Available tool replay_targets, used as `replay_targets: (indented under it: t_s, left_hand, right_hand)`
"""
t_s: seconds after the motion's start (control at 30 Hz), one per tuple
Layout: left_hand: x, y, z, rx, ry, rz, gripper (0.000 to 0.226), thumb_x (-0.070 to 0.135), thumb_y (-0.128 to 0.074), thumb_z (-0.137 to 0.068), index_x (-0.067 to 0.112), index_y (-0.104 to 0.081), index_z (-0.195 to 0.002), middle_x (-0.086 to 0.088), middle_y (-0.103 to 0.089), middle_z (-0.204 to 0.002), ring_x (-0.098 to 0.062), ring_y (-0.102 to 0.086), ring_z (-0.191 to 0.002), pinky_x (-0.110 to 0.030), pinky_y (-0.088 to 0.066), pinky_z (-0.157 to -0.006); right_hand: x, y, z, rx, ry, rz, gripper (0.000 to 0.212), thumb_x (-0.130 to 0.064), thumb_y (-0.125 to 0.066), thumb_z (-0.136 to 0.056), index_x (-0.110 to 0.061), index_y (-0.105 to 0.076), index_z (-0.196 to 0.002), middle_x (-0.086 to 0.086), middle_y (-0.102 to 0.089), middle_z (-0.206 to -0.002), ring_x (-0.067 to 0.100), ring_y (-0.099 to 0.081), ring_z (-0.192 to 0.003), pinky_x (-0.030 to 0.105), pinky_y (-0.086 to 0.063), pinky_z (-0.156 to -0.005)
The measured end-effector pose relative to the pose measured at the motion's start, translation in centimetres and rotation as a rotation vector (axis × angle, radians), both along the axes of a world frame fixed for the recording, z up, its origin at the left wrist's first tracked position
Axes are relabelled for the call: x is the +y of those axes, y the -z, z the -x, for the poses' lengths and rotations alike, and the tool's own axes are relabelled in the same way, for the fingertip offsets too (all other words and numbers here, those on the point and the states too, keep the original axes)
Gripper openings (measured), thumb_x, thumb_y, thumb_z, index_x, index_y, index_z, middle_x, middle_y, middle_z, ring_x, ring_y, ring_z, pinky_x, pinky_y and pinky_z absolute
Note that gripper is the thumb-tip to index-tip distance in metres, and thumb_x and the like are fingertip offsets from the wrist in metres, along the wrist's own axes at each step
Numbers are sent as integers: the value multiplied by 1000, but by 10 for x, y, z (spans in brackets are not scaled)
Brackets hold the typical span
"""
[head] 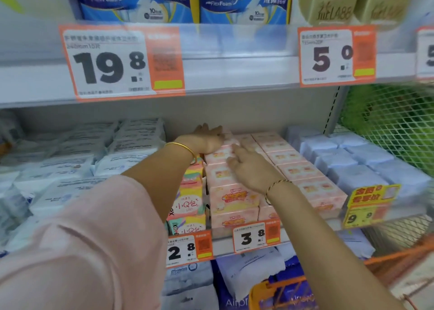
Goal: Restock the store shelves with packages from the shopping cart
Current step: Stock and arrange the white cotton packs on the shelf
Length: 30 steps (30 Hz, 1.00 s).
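**Both hands flat on the pink packs, middle shelf**

- Left hand (206, 138): fingers straight and spread, palm down at the back of the pink packs (303, 171), near the middle shelf's (249, 247) rear wall. Grips nothing. 1 gold bangle (185, 148) on the wrist, pink sleeve (94, 227) up the arm.
- Right hand (250, 167): fingers straight, lying flat on top of the pink packs, just in front of the left hand. Grips nothing. 1 thin bracelet (276, 185).
- The hands are near each other; I cannot tell if they touch.
- Pink packs: stacked 2 high at the shelf's front edge. The right column shows at least 5 tops running front to back; the total is hidden by the hands.
- Left of them, colourful packs (190, 201), 2 stacked at the front edge. Further left are white packs (70, 159), too blurred to count. Right side has pale blue packs (352, 159).
- Front edge tags, 3: 2.8 (189, 248), 3.8 (256, 237), yellow 9.9 (371, 206).
- Upper shelf edge: tags 19.8 (122, 62) and 5.0 (335, 55), plus 1 cut off at the right. Above them, 2 blue Always packs (225, 2) and 2 tan packs (333, 2).
- Orange cart frame (399, 258) at lower right.
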<state>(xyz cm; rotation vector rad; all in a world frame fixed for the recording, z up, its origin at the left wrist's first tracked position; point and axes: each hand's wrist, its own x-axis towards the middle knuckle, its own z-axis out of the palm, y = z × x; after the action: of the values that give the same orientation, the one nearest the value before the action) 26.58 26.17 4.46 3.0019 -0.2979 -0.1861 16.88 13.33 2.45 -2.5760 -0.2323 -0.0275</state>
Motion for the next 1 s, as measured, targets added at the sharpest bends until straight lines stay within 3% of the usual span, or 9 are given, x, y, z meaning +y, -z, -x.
replay_targets:
  t_s: [0.1, 0.47, 0.77, 0.9, 1.0]
  left_hand:
    - [-4, 2, -6, 16, 11, -3, 52, 43, -17, -101, 28, -9, -150, -14, -1, -158, -32, -3, -146, -41, -6, -119]
    - [-5, 2, -8, 21, 34, 35, 50, 41, -18, -102, 29, -12, -150, -12, -2, -159, -28, -2, -146, -35, -3, -117]
    - [-1, 7, -11, -12, 40, -43, 50, 45, -14, -100, 36, -7, -149, -8, -2, -159, -27, -3, -146, -42, -6, -119]
    - [-1, 6, -10, -36, 44, -72, 50, 44, -13, -100, 36, -8, -149, -8, -4, -159, -26, -6, -146, -44, -8, -119]
    - [-5, 3, -6, -24, 39, -65, 51, 46, -11, -100, 35, -6, -149, -9, -3, -159, -26, -4, -146, -44, -6, -119]
  right_hand:
    - [0, 2, 3, -17, -3, -50, 51, -28, -29, -102, -10, -20, -149, 6, -3, -159, 25, -16, -144, 30, -17, -114]
    - [3, 2, 4, -46, 1, -41, 49, -26, -29, -102, -7, -23, -147, 11, -2, -159, 28, -26, -140, 31, -25, -110]
    - [3, 4, 1, -49, 8, -29, 47, -27, -31, -101, -6, -30, -143, 13, -9, -157, 32, -30, -137, 36, -30, -110]
    - [2, 6, -2, -57, 14, -77, 44, -28, -32, -101, -5, -38, -137, 14, -19, -153, 34, -34, -134, 39, -33, -108]
    - [-8, 3, -4, -133, 11, -153, 42, -29, -32, -100, -4, -45, -131, 16, -40, -139, 32, -40, -127, 36, -35, -104]
